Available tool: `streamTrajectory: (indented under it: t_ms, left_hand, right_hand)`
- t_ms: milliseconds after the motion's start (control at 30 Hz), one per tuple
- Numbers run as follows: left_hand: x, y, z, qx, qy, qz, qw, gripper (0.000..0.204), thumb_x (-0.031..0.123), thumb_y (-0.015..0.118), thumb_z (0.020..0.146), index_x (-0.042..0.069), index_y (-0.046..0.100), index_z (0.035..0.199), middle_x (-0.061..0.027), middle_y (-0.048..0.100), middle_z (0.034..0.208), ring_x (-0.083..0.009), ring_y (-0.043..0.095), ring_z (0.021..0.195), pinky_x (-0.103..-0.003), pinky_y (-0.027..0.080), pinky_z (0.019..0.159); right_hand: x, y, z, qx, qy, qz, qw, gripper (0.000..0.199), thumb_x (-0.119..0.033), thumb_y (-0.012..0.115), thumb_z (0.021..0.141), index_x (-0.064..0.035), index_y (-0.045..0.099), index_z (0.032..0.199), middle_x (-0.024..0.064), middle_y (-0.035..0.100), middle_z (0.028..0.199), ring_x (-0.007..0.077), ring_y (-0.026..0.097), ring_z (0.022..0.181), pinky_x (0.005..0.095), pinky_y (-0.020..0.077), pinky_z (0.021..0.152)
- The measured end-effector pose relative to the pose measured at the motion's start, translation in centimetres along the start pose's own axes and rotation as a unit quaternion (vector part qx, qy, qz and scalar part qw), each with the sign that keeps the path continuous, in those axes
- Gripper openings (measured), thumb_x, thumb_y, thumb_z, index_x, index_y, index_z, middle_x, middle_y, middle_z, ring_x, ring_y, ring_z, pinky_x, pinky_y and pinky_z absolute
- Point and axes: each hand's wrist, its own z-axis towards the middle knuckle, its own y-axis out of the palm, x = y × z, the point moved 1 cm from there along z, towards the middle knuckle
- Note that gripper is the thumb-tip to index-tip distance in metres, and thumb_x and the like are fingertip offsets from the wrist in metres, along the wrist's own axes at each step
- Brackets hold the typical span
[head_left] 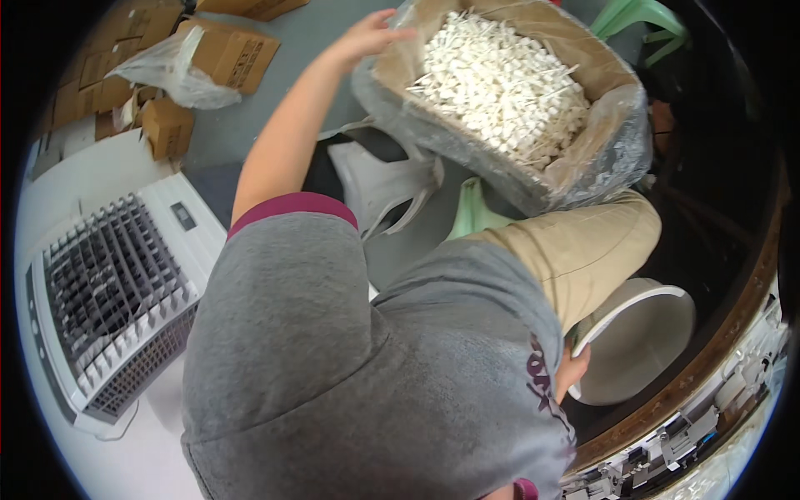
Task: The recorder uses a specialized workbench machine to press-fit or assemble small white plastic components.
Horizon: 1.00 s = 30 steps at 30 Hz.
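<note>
A cardboard box (500,100) lined with a clear plastic bag (617,142) is seen at the upper centre of the frame, tilted and resting on the person's knee in tan trousers (583,246). The box is filled with a heap of small white sticks with blocky white heads (500,79). The left hand (367,37) is stretched up to the top of the frame and laid on the upper left rim of the box, fingers spread over the plastic lining rather than closed around it. The right hand (573,367) is found at the lower right, mostly hidden behind the grey sweatshirt (367,367); its fingers are curled on the rim of a white bucket (642,342), which stands just below the knee. A white plastic bag (383,179) lies beneath the box, and a pale green plastic stool (475,212) is partly seen next to it. A white device with a dark slotted grille (112,287) is placed at the left edge. Several cardboard cartons (167,125) are piled at the upper left, one of them wrapped in clear film (167,67). Another green stool (642,21) is seen at the upper right
</note>
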Motion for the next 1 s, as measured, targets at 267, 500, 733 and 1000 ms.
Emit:
streamTrajectory:
  t_ms: [267, 500, 733, 1000]
  left_hand:
    - [-12.7, -17.1, -19.2, 0.198, -0.283, -0.150, 0.926, 0.114, 0.073, 0.070, 0.071, 0.011, 0.023, 0.155, -0.0204, 0.025, 0.158, -0.0320, 0.017, 0.148, -0.054, 0.015, 0.117]
    - [-15.2, -15.4, -29.9, 0.124, -0.481, -0.122, 0.859, 0.132, 0.093, 0.051, 0.064, 0.013, 0.004, 0.158, -0.0195, 0.011, 0.162, -0.0448, 0.011, 0.147, -0.072, 0.006, 0.109]
    - [-21.5, -11.7, -37.4, 0.045, -0.561, -0.242, 0.790, 0.118, 0.096, 0.029, 0.070, 0.024, -0.002, 0.157, -0.0171, 0.000, 0.163, -0.0509, 0.012, 0.145, -0.078, 0.024, 0.100]
    - [-20.8, -9.7, -38.0, -0.029, -0.492, -0.338, 0.802, 0.117, 0.098, 0.039, 0.064, 0.027, 0.023, 0.155, -0.0165, 0.019, 0.160, -0.0513, 0.021, 0.142, -0.073, 0.024, 0.104]
  right_hand:
    - [1.8, 0.6, 0.4, -0.005, -0.011, -0.009, 1.000, 0.048, -0.028, 0.073, 0.083, 0.0057, 0.063, 0.115, 0.0258, 0.065, 0.108, 0.0442, 0.060, 0.100, 0.0459, 0.0467, 0.087]
    - [1.2, 0.7, 0.1, 0.005, 0.005, -0.028, 1.000, 0.045, -0.027, 0.072, 0.083, 0.0022, 0.064, 0.116, 0.0229, 0.066, 0.108, 0.0421, 0.061, 0.099, 0.0450, 0.0471, 0.086]
    - [1.3, 0.5, -0.4, 0.011, -0.018, -0.058, 0.998, 0.040, -0.029, 0.071, 0.084, -0.0023, 0.065, 0.113, 0.0181, 0.067, 0.108, 0.0391, 0.060, 0.101, 0.0456, 0.0475, 0.084]
    - [3.1, 1.4, 0.2, 0.002, 0.012, -0.048, 0.999, 0.046, -0.031, 0.071, 0.083, -0.0019, 0.064, 0.118, 0.0204, 0.066, 0.111, 0.0399, 0.061, 0.102, 0.0444, 0.0475, 0.087]
